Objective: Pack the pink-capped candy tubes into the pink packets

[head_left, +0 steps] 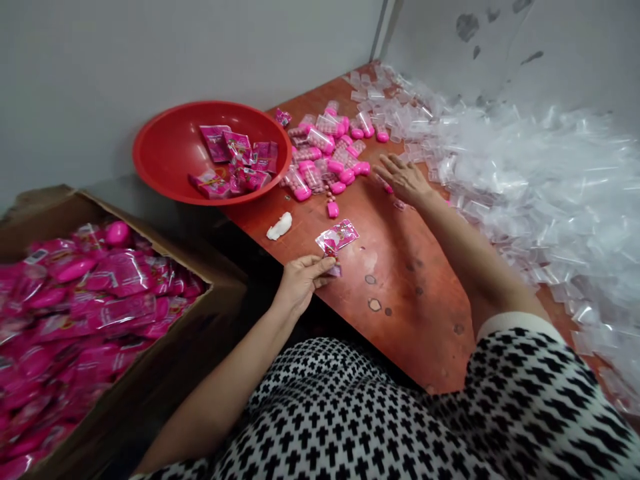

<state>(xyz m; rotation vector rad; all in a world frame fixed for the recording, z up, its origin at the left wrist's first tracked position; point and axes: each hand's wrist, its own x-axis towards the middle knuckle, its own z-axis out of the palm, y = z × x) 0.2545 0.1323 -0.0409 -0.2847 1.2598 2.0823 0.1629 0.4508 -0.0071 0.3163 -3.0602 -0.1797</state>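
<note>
My left hand [304, 280] is closed at the table's near edge, thumb and fingers pinching the lower end of a shiny pink printed packet [340, 234]. Part of the packet is hidden by the fingers. Farther up the table, my right hand [404, 180] is held palm down with its fingers stretched out and nothing visibly gripped. Small pink pieces show beside and below that hand. To its left lies a heap of small clear bottles with pink caps [320, 141], filled with pink beads. One pink cap with loose beads [333, 209] sits just above the packet.
A red bowl [165, 157] with several pink packets stands at the table's left edge. Below it, a cardboard box [213, 297] is full of packaged pink items. Many clear plastic containers [540, 180] are piled along the right. A crumpled white wad [279, 227] lies on the reddish table [420, 327].
</note>
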